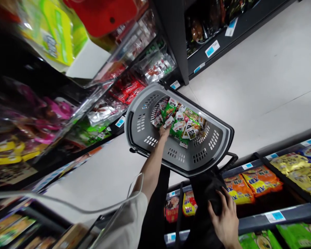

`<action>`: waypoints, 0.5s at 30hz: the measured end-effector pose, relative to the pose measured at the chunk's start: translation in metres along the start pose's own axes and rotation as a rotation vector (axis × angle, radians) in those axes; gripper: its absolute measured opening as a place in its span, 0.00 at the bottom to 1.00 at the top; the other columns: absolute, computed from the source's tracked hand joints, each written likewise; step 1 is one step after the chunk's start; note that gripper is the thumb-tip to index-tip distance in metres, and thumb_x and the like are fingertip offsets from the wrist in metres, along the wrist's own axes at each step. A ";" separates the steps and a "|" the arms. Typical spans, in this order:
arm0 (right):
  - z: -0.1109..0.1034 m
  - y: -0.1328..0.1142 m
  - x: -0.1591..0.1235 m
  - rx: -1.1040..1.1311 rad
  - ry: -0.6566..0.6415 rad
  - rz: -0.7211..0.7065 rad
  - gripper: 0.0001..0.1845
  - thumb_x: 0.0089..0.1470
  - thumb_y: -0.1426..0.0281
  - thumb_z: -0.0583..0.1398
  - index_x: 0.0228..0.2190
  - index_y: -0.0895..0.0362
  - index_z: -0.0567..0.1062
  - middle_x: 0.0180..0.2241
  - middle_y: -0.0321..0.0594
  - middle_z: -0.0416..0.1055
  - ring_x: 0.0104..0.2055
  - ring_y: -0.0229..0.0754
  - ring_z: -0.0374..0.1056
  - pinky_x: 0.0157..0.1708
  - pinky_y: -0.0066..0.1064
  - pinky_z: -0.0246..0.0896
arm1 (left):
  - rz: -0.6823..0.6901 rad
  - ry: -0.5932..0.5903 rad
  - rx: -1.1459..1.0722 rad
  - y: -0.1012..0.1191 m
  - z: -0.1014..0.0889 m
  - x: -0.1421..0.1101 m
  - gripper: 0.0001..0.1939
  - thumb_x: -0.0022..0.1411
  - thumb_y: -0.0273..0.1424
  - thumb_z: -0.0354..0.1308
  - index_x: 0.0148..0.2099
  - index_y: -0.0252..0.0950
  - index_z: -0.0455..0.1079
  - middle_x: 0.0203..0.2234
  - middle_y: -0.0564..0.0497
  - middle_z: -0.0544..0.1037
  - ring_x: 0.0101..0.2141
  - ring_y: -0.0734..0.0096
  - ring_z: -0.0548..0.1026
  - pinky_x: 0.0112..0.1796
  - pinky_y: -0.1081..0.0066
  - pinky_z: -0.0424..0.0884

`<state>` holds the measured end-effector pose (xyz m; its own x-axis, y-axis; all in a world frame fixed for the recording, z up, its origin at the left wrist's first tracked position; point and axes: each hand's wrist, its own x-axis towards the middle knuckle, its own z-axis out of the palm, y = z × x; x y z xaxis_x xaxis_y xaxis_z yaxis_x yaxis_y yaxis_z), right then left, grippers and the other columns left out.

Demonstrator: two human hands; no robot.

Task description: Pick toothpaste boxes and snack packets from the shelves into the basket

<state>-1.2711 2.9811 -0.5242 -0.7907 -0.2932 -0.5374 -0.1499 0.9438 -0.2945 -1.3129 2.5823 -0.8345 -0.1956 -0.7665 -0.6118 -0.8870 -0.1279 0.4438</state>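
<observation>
A grey plastic shopping basket [178, 162] with a dark rim stands on the floor in front of my legs. Several small green, white and red snack packets [178, 128] lie heaped at its bottom. My left hand [165, 132] reaches down into it, its fingers closed at the edge of a snack packet [169, 121] on the near left of the heap. Part of those fingers is hidden. My right hand [224, 216] lies on my dark-trousered knee with its fingers spread, holding nothing.
Shelves of bagged snacks [126, 88] rise at the left, close to the basket. Low shelves with orange noodle packs [261, 181] and green packs [259, 240] run along the lower right. Pale floor [261, 76] lies beyond the basket. A white cable [93, 210] crosses by my left arm.
</observation>
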 end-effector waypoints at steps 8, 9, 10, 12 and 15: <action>0.001 -0.004 -0.001 -0.009 0.006 -0.004 0.28 0.62 0.46 0.55 0.53 0.51 0.71 0.59 0.47 0.66 0.59 0.58 0.64 0.55 0.52 0.67 | -0.047 0.150 -0.056 -0.005 -0.008 -0.006 0.12 0.66 0.27 0.59 0.50 0.29 0.76 0.47 0.35 0.82 0.52 0.54 0.78 0.56 0.59 0.69; 0.001 -0.005 -0.001 -0.010 -0.001 -0.003 0.28 0.62 0.46 0.56 0.54 0.51 0.71 0.59 0.47 0.66 0.59 0.58 0.63 0.55 0.52 0.66 | -0.046 0.167 -0.067 -0.006 -0.013 -0.012 0.13 0.66 0.26 0.58 0.51 0.29 0.75 0.47 0.35 0.82 0.51 0.54 0.78 0.55 0.59 0.70; 0.002 -0.005 -0.002 -0.013 -0.008 -0.004 0.28 0.61 0.47 0.56 0.54 0.51 0.71 0.59 0.46 0.66 0.59 0.58 0.63 0.55 0.52 0.67 | -0.042 0.183 -0.077 -0.006 -0.019 -0.018 0.13 0.66 0.26 0.57 0.52 0.29 0.75 0.47 0.36 0.82 0.51 0.55 0.78 0.55 0.59 0.70; 0.003 -0.007 -0.002 -0.023 -0.009 -0.009 0.27 0.61 0.48 0.56 0.53 0.52 0.72 0.59 0.46 0.66 0.59 0.58 0.63 0.54 0.51 0.67 | -0.024 0.215 -0.092 -0.005 -0.035 -0.033 0.15 0.66 0.25 0.56 0.53 0.29 0.73 0.48 0.36 0.81 0.52 0.57 0.78 0.55 0.60 0.70; 0.006 -0.011 -0.003 -0.032 0.004 -0.036 0.27 0.61 0.50 0.57 0.53 0.53 0.73 0.59 0.47 0.66 0.59 0.59 0.63 0.53 0.50 0.67 | 0.011 0.255 -0.086 0.004 -0.064 -0.058 0.15 0.66 0.28 0.57 0.54 0.30 0.74 0.48 0.35 0.80 0.53 0.52 0.77 0.57 0.56 0.68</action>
<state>-1.2635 2.9709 -0.5246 -0.7870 -0.3268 -0.5233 -0.1971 0.9369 -0.2887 -1.2779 2.5863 -0.7556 -0.0838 -0.9004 -0.4269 -0.8442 -0.1634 0.5105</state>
